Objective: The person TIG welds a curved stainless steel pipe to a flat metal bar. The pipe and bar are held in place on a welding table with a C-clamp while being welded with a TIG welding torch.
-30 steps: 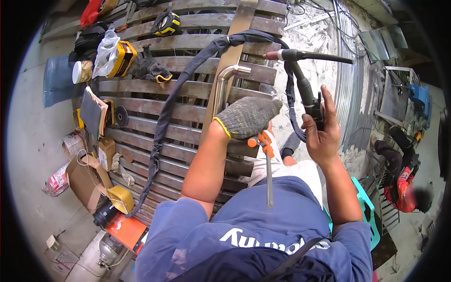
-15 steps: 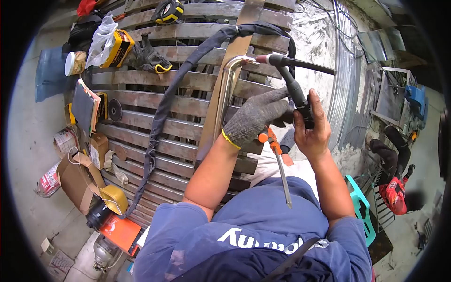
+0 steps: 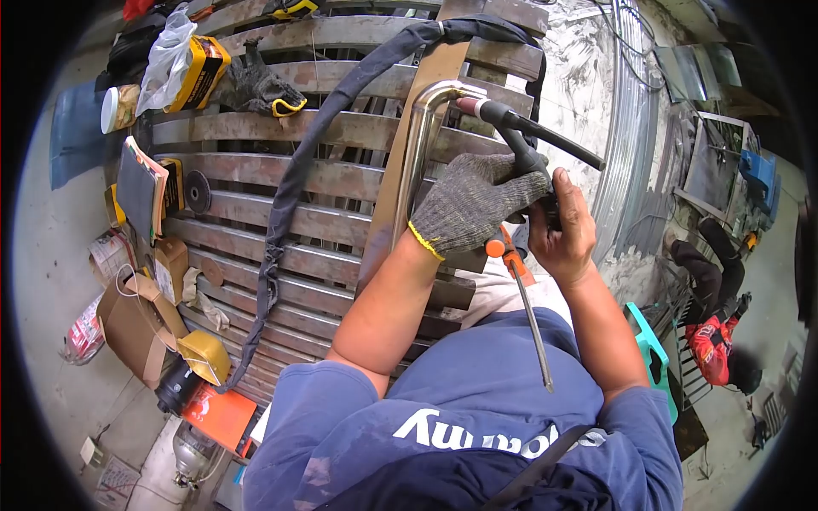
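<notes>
My left hand (image 3: 477, 200) wears a grey knitted glove with a yellow cuff, its fingers wrapped round the black handle of a welding torch (image 3: 521, 146). Bare, my right hand (image 3: 565, 226) is closed on the lower end of that same handle. The torch's reddish nozzle lies close to the end of a bent shiny metal tube (image 3: 417, 136), and its long black back cap points right. The tube rests on a brown flat strip (image 3: 383, 221) across the slatted metal bench (image 3: 332, 175). Below my hands hangs an orange tool with a long metal shaft (image 3: 532, 328).
A dark sleeved cable (image 3: 285, 204) curves over the bench. At the left are a spare glove (image 3: 260, 81), notebooks (image 3: 143, 187), a cutting disc (image 3: 198, 192), an open cardboard box (image 3: 141, 328) and a yellow container (image 3: 204, 356). Another person (image 3: 711, 341) is at the far right.
The view has shifted slightly. The torch's nozzle has dropped a little against the tube's end, and my gloved fingers have folded in round the handle.
</notes>
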Demonstrator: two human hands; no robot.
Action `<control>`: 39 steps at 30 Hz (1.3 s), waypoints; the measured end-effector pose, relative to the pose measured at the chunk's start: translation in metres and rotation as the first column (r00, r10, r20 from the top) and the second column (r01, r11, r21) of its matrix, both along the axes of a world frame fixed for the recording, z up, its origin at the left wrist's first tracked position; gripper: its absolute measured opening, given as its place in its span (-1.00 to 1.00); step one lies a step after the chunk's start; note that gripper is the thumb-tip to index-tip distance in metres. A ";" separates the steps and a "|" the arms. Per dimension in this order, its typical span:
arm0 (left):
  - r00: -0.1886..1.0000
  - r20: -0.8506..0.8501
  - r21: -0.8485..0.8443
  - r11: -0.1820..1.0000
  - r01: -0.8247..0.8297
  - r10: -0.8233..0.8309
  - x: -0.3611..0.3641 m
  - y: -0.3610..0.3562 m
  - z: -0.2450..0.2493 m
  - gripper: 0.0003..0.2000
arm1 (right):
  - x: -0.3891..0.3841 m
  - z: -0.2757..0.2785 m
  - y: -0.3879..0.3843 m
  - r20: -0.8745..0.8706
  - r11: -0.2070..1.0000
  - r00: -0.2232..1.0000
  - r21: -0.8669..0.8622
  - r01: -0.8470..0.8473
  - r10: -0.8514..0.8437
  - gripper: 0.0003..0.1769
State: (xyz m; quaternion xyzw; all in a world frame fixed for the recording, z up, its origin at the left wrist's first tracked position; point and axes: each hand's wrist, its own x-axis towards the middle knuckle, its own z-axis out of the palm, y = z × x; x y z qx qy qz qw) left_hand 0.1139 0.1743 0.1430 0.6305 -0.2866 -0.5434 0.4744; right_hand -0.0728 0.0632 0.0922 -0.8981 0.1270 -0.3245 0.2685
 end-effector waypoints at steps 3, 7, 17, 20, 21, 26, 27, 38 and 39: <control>0.965 0.256 -0.098 0.992 0.082 -0.055 0.000 0.006 -0.005 -0.69 | 0.001 -0.002 -0.001 0.002 1.000 1.000 -0.024 -0.019 0.019 -0.19; 0.956 0.293 -0.141 0.988 0.067 -0.023 0.001 0.005 -0.006 -0.69 | -0.001 -0.004 0.003 -0.010 0.999 1.000 0.045 0.011 -0.011 -0.19; 0.953 0.270 -0.296 0.954 -0.056 0.140 -0.005 0.005 -0.017 -0.68 | 0.013 0.023 0.013 -0.094 0.926 0.985 0.338 0.168 -0.145 -0.22; 0.981 0.054 -0.152 0.972 -0.178 0.188 -0.007 0.003 -0.014 -0.68 | 0.010 0.025 0.012 -0.121 0.941 0.985 0.302 0.154 -0.122 -0.23; 0.978 -0.023 -0.081 0.974 -0.211 0.209 -0.008 0.001 -0.011 -0.69 | 0.016 0.028 0.011 -0.088 0.952 0.987 0.268 0.151 -0.132 -0.24; 0.978 0.026 -0.102 0.974 -0.203 0.206 -0.006 0.000 -0.007 -0.70 | 0.019 0.031 0.009 -0.069 0.961 0.990 0.239 0.140 -0.126 -0.25; 0.978 0.045 -0.129 0.972 -0.197 0.204 -0.007 0.001 -0.009 -0.71 | 0.016 0.031 0.009 -0.094 0.955 0.988 0.262 0.142 -0.121 -0.25; 0.970 -0.059 -0.074 0.968 -0.242 0.238 -0.007 0.000 0.002 -0.68 | 0.014 0.028 0.008 -0.120 0.956 0.987 0.262 0.135 -0.106 -0.26; 0.968 -0.074 -0.064 0.967 -0.245 0.240 -0.007 0.000 0.002 -0.68 | 0.014 0.028 0.006 -0.126 0.962 0.987 0.244 0.125 -0.096 -0.26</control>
